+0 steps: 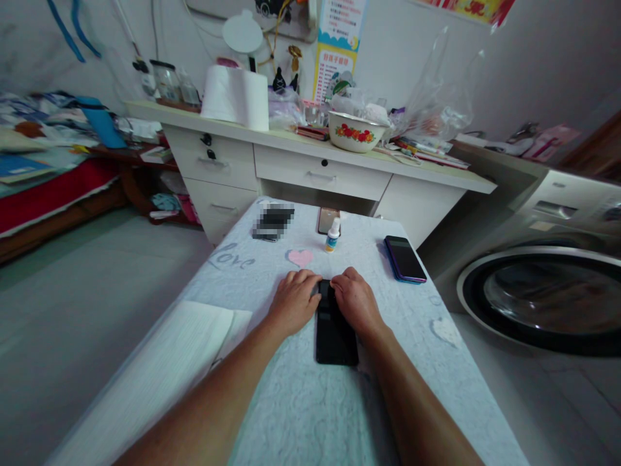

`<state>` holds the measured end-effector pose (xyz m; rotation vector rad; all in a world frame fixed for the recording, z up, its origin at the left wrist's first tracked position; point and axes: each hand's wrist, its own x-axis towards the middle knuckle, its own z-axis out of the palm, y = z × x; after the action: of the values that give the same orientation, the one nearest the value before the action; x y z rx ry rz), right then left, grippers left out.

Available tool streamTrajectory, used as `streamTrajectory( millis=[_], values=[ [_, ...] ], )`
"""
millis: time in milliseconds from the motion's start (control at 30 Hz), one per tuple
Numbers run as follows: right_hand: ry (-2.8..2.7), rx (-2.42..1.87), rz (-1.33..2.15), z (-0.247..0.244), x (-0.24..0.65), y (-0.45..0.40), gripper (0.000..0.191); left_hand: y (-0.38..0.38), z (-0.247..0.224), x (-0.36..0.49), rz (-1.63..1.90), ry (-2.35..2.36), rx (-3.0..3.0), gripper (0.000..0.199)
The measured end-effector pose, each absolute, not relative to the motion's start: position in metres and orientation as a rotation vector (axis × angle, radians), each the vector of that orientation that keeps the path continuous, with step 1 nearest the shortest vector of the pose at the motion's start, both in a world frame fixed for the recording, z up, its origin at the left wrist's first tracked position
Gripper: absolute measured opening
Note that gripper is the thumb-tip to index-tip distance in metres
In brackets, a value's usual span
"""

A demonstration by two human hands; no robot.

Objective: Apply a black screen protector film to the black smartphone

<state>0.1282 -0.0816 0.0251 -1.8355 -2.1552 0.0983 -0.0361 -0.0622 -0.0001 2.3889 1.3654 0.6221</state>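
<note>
A black smartphone (336,333) lies flat, screen up, on the cloth-covered table (291,401). My left hand (295,299) holds its far left corner, fingers bent and thumb along the edge. At the far right corner, my right hand (358,299) grips the phone with curled fingers, its palm partly over the screen's side. Beyond my hands stands a small white spray bottle (332,235) with a blue and yellow label. Behind the bottle lies a gold-coloured phone (328,220). Off to the right are stacked dark phones (405,259), with a purple-blue edge showing.
A folded white cloth (194,349) lies on the table's left side, beside my left forearm. A pixelated item (274,222) is at the far left. Behind stands a white drawer desk (320,169) bearing a flowered bowl (356,132) and a paper roll (235,97). A washing machine (543,259) stands right.
</note>
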Motion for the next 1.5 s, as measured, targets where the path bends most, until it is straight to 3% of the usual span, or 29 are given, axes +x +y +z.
streamTrajectory(
  millis=[1500],
  values=[
    [-2.252,-1.663,0.190,0.0302,0.1219,-0.0854,0.023,-0.0612,-0.0019,-0.0370,0.622,1.381,2.393,0.033]
  ],
)
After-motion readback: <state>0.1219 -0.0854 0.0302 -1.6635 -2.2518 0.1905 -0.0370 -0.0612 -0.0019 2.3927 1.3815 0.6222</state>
